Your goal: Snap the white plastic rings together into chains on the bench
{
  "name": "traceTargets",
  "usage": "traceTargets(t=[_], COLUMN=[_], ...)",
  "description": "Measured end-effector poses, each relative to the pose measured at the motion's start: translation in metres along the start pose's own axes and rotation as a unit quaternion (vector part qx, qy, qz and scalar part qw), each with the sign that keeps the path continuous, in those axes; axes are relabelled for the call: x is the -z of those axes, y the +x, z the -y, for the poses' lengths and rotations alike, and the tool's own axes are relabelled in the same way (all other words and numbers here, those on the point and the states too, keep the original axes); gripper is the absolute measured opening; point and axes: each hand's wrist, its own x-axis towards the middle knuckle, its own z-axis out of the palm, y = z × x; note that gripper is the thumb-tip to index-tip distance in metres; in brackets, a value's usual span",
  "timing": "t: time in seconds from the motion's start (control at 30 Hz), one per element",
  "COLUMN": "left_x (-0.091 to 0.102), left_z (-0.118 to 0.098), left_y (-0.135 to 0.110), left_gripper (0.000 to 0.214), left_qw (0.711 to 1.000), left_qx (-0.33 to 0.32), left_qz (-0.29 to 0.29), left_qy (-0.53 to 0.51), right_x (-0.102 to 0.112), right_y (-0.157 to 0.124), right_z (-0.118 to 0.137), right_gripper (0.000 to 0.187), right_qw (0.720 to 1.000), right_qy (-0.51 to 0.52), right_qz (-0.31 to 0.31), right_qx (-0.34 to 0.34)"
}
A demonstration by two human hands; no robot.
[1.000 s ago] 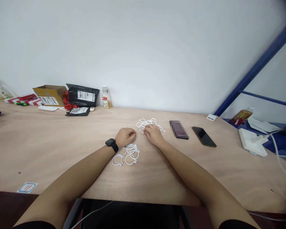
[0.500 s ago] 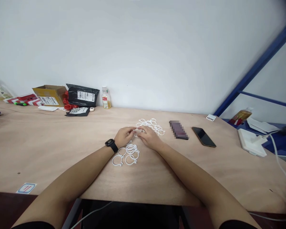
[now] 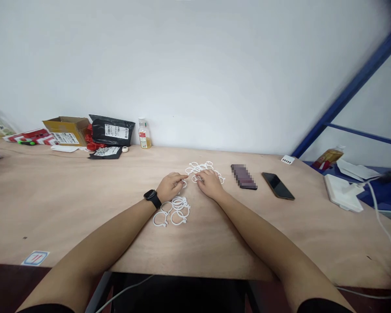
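Near the middle of the table, my left hand (image 3: 170,187) has its fingers closed on a white plastic ring (image 3: 184,184), mostly hidden by the thumb and fingertips. My right hand (image 3: 211,184) is at the near side of a loose pile of white rings (image 3: 202,167), covering part of it. Its bent fingers pinch the edge of another white ring (image 3: 196,179). Several rings with small clasp-like tabs form a second group (image 3: 179,208), lying on the table just below my left hand and wrist.
Two phone-like slabs, one blurred (image 3: 244,177) and one dark phone (image 3: 278,186), lie to the right. A white stand (image 3: 342,191) with a cable is farther right. Along the wall are a cardboard box (image 3: 67,130), a black parcel (image 3: 112,130) and a bottle (image 3: 144,134).
My hands were close together at one ring. My right hand has moved right to the pile, and the ring near my left hand has stayed with it.
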Motion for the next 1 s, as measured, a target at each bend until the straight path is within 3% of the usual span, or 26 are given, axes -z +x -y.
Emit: traceTargets(t=[0.13, 0.47, 0.73, 1.0], left_x=[-0.001, -0.001, 0.0, -0.001], left_z=[0.0, 0.001, 0.003, 0.008], left_y=[0.0, 0.002, 0.001, 0.0], left_gripper=[0.032, 0.027, 0.027, 0.03], left_qw=[1.0, 0.999, 0.999, 0.997], left_qx=[0.003, -0.007, -0.021, -0.034], left_qz=[-0.001, -0.012, 0.007, 0.062], left_qy=[0.01, 0.032, 0.03, 0.014], right_x=[-0.001, -0.008, -0.01, -0.005], right_y=[0.0, 0.0, -0.001, 0.001], right_z=[-0.003, -0.011, -0.01, -0.006], right_gripper=[0.031, 0.039, 0.015, 0.018], right_qw=[0.998, 0.999, 1.0, 0.992], right_qy=[-0.02, -0.028, 0.004, 0.081], right_qz=[0.04, 0.043, 0.007, -0.071], right_qx=[-0.033, -0.018, 0.003, 0.07])
